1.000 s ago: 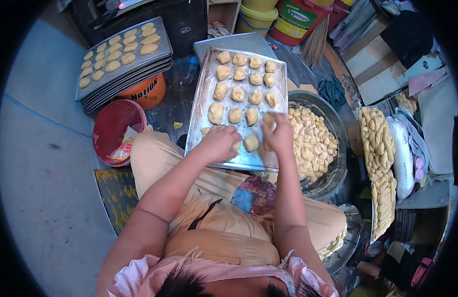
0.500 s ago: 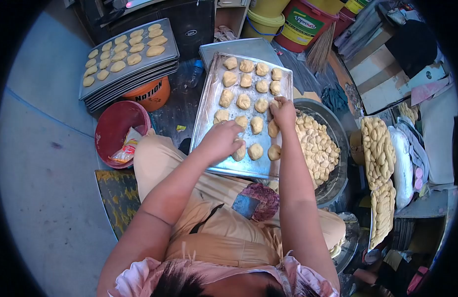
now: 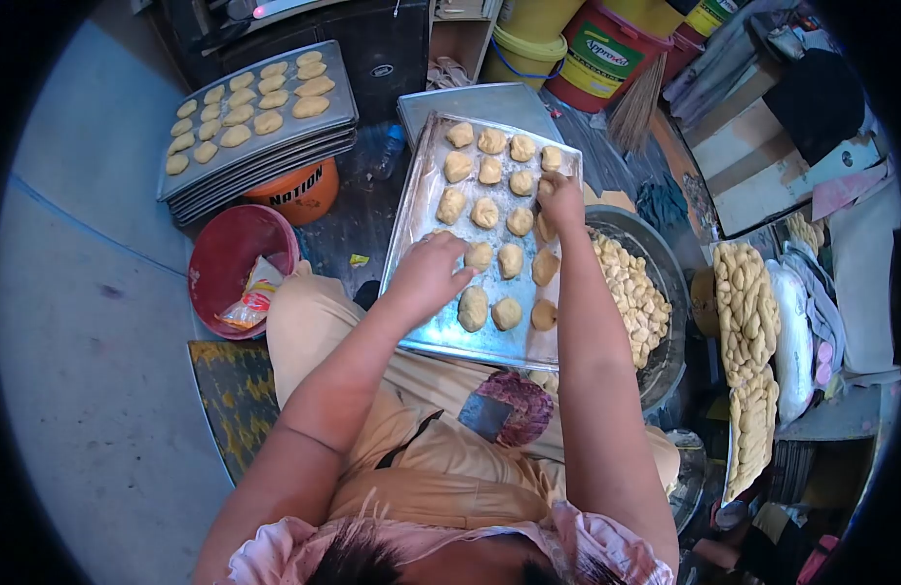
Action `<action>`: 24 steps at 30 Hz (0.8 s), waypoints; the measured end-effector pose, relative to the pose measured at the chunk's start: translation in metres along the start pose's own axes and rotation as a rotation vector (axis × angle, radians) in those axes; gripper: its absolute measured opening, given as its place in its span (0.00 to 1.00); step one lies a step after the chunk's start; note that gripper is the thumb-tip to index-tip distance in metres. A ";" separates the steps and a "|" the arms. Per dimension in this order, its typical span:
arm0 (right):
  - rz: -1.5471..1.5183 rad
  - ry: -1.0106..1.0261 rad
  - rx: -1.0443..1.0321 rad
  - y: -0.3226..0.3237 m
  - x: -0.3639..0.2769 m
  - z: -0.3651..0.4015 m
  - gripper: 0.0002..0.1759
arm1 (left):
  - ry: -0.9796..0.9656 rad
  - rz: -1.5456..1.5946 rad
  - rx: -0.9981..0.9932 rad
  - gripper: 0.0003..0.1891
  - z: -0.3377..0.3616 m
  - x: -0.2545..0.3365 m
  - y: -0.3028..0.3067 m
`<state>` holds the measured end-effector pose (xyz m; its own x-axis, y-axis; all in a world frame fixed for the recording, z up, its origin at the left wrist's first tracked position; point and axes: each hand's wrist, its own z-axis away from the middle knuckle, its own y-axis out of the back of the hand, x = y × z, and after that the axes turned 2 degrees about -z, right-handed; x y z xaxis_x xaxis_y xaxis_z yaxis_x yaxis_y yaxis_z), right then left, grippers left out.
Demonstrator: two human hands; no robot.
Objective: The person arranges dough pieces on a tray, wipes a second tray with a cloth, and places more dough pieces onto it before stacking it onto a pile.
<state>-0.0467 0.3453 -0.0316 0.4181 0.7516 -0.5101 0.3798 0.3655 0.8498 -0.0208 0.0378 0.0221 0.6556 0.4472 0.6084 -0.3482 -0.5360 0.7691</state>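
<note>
A metal baking tray (image 3: 426, 336) tilts over my lap, set with rows of pale dough balls (image 3: 484, 213). My left hand (image 3: 431, 278) rests over the tray's left side. Its fingers are stretched over a dough ball that they mostly hide, and the thumb is spread apart beside another dough ball (image 3: 478, 255). At the right edge, my right hand (image 3: 562, 203) has its fingertips closed around a dough ball (image 3: 547, 184) in the second row. The right wrist and forearm partly cover the dough balls below it.
A dark basin (image 3: 676, 292) full of dough pieces stands right of the tray. Stacked trays (image 3: 343, 122) with flattened dough sit on an orange bucket (image 3: 304, 195) at the left. A red bucket (image 3: 199, 253) is near my knee. Braided dough (image 3: 745, 302) lies at the right.
My right hand has moved up the tray's right column to a higher dough ball. My left hand has shifted left, uncovering the dough ball in the bottom row. The view has shifted slightly.
</note>
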 end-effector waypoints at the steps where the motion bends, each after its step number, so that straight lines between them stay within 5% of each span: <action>1: -0.008 0.032 0.027 0.000 0.003 0.003 0.28 | 0.015 -0.009 0.039 0.15 -0.001 -0.002 -0.002; 5: -0.118 0.087 0.303 0.016 0.001 0.027 0.24 | 0.134 -0.071 0.134 0.14 -0.008 -0.013 -0.001; 10: -0.253 -0.040 0.078 0.052 0.021 0.102 0.23 | 0.400 -0.145 -0.090 0.18 -0.001 -0.005 0.030; 14: -0.330 -0.148 -0.168 0.072 0.020 0.175 0.23 | 0.403 -0.089 -0.313 0.28 0.013 -0.005 0.032; 18: -0.522 -0.057 -0.242 0.059 0.018 0.213 0.21 | 0.299 -0.191 -0.215 0.31 0.026 0.001 0.018; 24: -0.170 0.032 -0.224 0.064 0.005 0.224 0.22 | -0.113 -0.231 -0.093 0.24 0.037 0.024 -0.023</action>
<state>0.1645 0.2495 -0.0095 0.3363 0.6846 -0.6467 0.2492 0.5975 0.7621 0.0275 0.0347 0.0113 0.7937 0.4641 0.3932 -0.2372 -0.3591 0.9026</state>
